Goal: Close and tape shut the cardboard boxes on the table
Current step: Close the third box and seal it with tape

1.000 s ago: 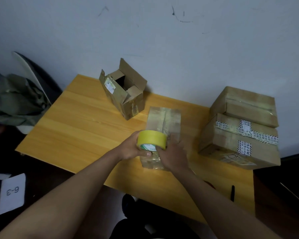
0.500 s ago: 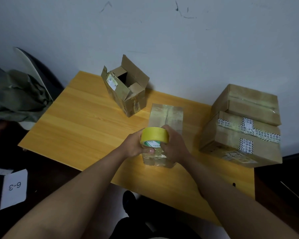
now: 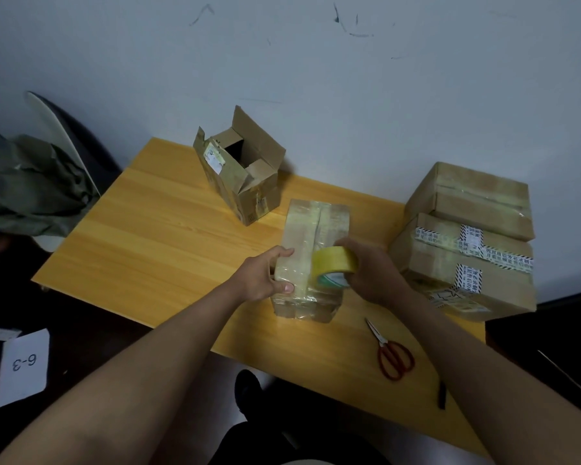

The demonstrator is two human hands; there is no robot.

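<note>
A closed cardboard box point(image 3: 316, 229) wrapped in clear tape lies in the middle of the wooden table point(image 3: 155, 236). My left hand point(image 3: 265, 276) grips its near left corner, thumb on the front face. My right hand point(image 3: 373, 273) holds a yellow tape roll point(image 3: 332, 263) over the box's near right part. Behind stands a smaller box point(image 3: 239, 176) with its flaps open. Two taped boxes are stacked at the right, an upper box point(image 3: 470, 196) on a lower box point(image 3: 463, 270).
Red-handled scissors point(image 3: 391, 354) lie on the table near its front right edge, with a black marker point(image 3: 442, 396) beyond them. A chair with green cloth point(image 3: 31, 189) stands left of the table. A paper marked 6-3 point(image 3: 22, 365) lies on the floor.
My left hand let go of the tape roll and took the box's left corner. My right hand carried the roll to the right, uncovering the scissors.
</note>
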